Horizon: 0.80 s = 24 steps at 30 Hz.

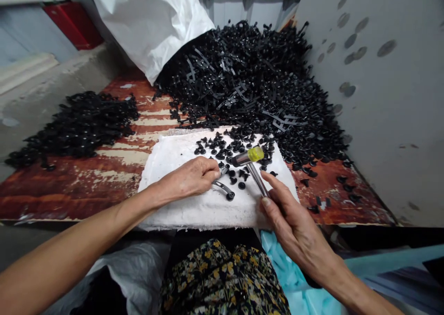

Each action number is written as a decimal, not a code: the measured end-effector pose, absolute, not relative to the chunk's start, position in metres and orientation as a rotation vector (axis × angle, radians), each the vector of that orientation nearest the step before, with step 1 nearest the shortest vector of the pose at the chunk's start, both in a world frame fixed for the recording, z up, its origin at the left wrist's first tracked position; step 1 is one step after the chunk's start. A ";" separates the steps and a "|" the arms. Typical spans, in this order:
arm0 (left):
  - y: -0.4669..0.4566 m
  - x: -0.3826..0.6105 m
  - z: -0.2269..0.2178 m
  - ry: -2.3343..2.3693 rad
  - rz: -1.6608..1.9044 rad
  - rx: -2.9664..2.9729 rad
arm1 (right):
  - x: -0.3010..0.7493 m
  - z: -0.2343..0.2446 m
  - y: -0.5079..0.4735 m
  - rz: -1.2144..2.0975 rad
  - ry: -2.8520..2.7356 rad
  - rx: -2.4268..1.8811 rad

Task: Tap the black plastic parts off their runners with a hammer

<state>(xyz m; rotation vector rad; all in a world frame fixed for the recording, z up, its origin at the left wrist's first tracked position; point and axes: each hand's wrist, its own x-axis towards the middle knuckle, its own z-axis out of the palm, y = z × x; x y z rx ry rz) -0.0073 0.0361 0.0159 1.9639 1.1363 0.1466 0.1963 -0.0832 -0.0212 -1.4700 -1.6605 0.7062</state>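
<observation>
My left hand [198,174] is closed around a dark curved plastic part [224,188] that sticks out past the fingers, with a round end over the white cloth [173,167]. In my right hand [291,222] is a small mallet [257,178], gripped by its metal handle. The mallet has a yellow tip on one side and a dark tip on the other; its head hangs over the cloth, just right of the part. Several small black stud-like pieces [242,185] lie scattered around the mallet head.
A big heap of black parts [249,70] spills from a white sack [149,19] at the back. Another pile of black parts [79,125] lies at the left on the worn red board [104,190]. A grey panel [381,97] stands along the right side.
</observation>
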 end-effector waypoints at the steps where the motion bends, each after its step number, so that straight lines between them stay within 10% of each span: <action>1: 0.037 -0.007 0.017 1.141 0.139 1.952 | 0.198 -0.021 -0.082 0.661 -1.728 -1.442; 24: 0.042 -0.012 0.011 1.101 0.081 1.741 | 0.207 -0.003 -0.073 0.271 -2.158 -1.397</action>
